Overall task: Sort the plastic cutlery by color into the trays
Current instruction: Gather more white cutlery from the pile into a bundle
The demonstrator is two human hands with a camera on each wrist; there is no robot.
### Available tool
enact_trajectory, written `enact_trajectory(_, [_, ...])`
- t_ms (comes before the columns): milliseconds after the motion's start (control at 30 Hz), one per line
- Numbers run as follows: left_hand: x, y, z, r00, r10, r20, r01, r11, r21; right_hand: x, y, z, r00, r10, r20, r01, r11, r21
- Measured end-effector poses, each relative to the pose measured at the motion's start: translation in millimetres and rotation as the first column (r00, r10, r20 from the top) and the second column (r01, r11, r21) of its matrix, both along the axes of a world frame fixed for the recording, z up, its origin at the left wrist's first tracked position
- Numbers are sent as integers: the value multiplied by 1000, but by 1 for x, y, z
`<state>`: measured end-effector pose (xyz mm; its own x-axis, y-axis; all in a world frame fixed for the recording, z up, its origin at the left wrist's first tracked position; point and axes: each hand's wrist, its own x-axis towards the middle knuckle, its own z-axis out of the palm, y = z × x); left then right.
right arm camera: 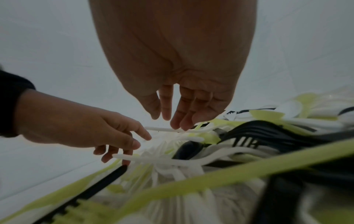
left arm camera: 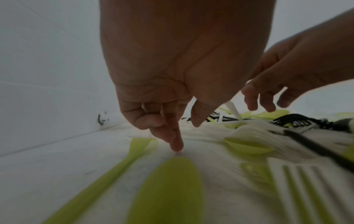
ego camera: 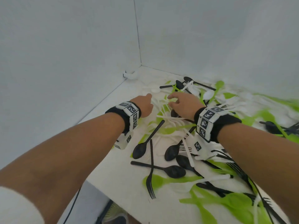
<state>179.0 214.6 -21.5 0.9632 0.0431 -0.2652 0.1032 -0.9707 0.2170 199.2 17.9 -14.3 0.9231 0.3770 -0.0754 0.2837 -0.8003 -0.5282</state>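
A loose heap of white, green and black plastic cutlery covers the white table (ego camera: 105, 123). My left hand (ego camera: 146, 104) is low at the heap's left edge, index finger pointing down at the tabletop (left arm camera: 177, 145), the other fingers loosely curled, gripping nothing. Its fingertips rest by a white fork handle (right arm camera: 145, 158). My right hand (ego camera: 178, 102) hovers beside it with straight fingers, two fingertips (right arm camera: 180, 126) touching a thin white handle (right arm camera: 159, 129). A green spoon (left arm camera: 166, 189) lies just before my left hand (left arm camera: 186, 134). No tray is in view.
Two white walls meet in a corner (ego camera: 140, 65) close behind the heap, with a small white fitting (ego camera: 129, 75) at the base. Black spoons (ego camera: 140, 149) and a black fork (ego camera: 151, 180) lie nearer me. The table's front edge (ego camera: 113, 188) runs above a shoe (ego camera: 116, 214).
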Motion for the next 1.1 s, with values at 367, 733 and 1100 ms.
enact_trajectory(367, [56,26,-22,988,-145,48,146,989,-7,42,62,-4,998,-51,27,58,918,-393])
enact_trajectory(733, [73,19,-11,959,199,-201,-274,823,-498,36,67,2,984,-173,34,175,943,-282])
enact_trajectory(1100, [80,55,-2,936,344,72,-179,643,-745,46,72,4,881,-451,-144,467,780,416])
